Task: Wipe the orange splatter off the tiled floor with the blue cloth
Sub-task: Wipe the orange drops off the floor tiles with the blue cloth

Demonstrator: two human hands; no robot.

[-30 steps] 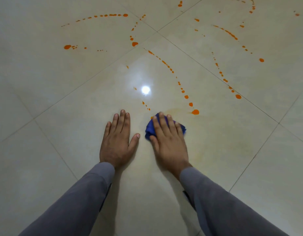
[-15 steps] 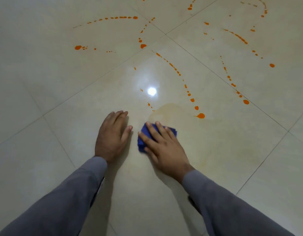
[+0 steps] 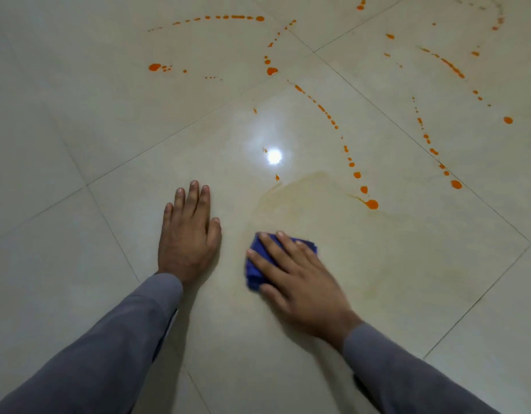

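My right hand (image 3: 300, 279) presses flat on the bunched blue cloth (image 3: 253, 271), whose edges stick out beyond my fingers. My left hand (image 3: 188, 234) lies flat on the glossy beige tiled floor (image 3: 79, 144), fingers together, just left of the cloth. Trails of orange splatter (image 3: 371, 204) curve across the tiles ahead of both hands. A pale orange smear (image 3: 312, 198) spreads over the tile between the cloth and the nearest big drop. More orange drops (image 3: 271, 70) lie farther off.
Thin grout lines (image 3: 115, 239) cross the floor diagonally. A bright lamp reflection (image 3: 274, 156) glares on the tile ahead of my hands. Grey sleeves cover both forearms.
My right hand has dragged the cloth back toward me and slightly left, uncovering a pale orange smear where it rubbed. My left hand has stayed planted on the tile.
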